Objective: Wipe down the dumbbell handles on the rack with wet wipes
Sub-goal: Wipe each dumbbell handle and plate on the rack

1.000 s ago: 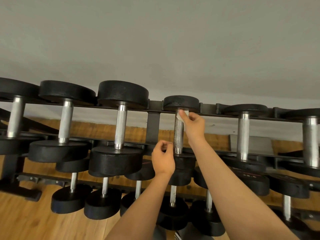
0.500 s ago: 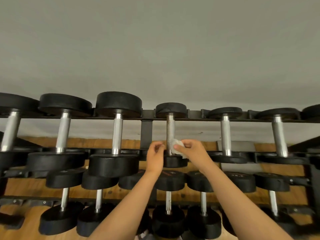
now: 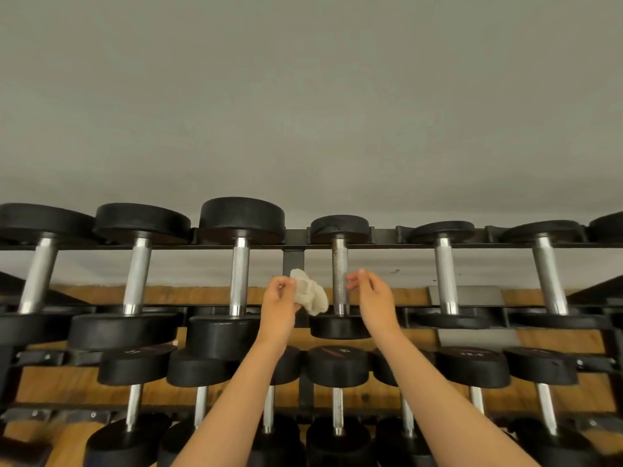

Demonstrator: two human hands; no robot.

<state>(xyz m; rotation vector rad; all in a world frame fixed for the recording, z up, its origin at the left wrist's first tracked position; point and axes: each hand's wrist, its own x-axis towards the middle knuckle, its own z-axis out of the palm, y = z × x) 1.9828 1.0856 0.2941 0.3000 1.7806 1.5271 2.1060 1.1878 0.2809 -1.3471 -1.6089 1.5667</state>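
At the dumbbell rack point(image 3: 404, 246), seen from the head camera, we raise both arms to the top row. Our left hand point(image 3: 281, 305) pinches a crumpled wet wipe point(image 3: 312, 296) between thumb and curled fingers, just left of the dumbbell handle point(image 3: 339, 274) fourth from the left in that row. Our right hand point(image 3: 372, 298) hovers just right of the same handle, fingers loosely curled and holding nothing. We cannot tell whether its fingertips point(image 3: 352, 284) touch the steel. The wipe hangs apart from the handle by a narrow gap.

The wipe is off-white, bunched into a soft wad, with its lower lobe drooping below the hand. We judge it light, limp and damp, and apt to bunch or slip unless it is wrapped round the bar and held by a fold. The handle is a stiff knurled metal bar, duller and more speckled than the bright neighbouring handle point(image 3: 240, 274). It stands upright in the frame between two black heads seated on the rack's rails. We judge the dumbbell heavy enough to sit steady under rubbing, so the knurled middle of the bar is the place to close the wipe round. A grey wall point(image 3: 303, 96) fills the upper frame.
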